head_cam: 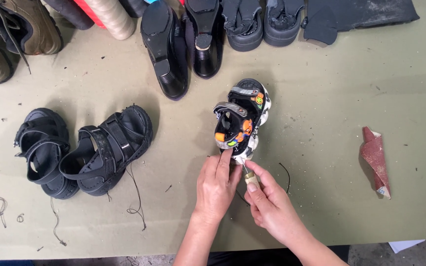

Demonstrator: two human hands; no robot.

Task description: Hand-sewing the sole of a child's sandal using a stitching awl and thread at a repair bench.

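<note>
The small black child's sandal with grey straps and orange cartoon patches (242, 120) stands tilted on its heel end near the middle of the olive-green tabletop (331, 123), toe end pointing away from the person. The left hand (217, 184) presses its fingertips against the sandal's near end, steadying it. The right hand (267, 202) is clenched around a short wooden-handled awl (250, 180), whose thin metal tip meets the sole edge just beside the left fingers. A black thread (287, 177) curls on the tabletop beside the right hand, so stitching of the sole looks under way, at the heel; how much of the edge is already sewn cannot be told from here.

To the left lies a pair of larger black strapped sandals (82, 148) with loose thread ends trailing. Along the far edge stand black heeled shoes (181, 44), brown sneakers (11, 34) and dark slippers (262, 22). A folded piece of reddish sandpaper (375, 160) lies well apart on the right. Nothing crowds the hands.
</note>
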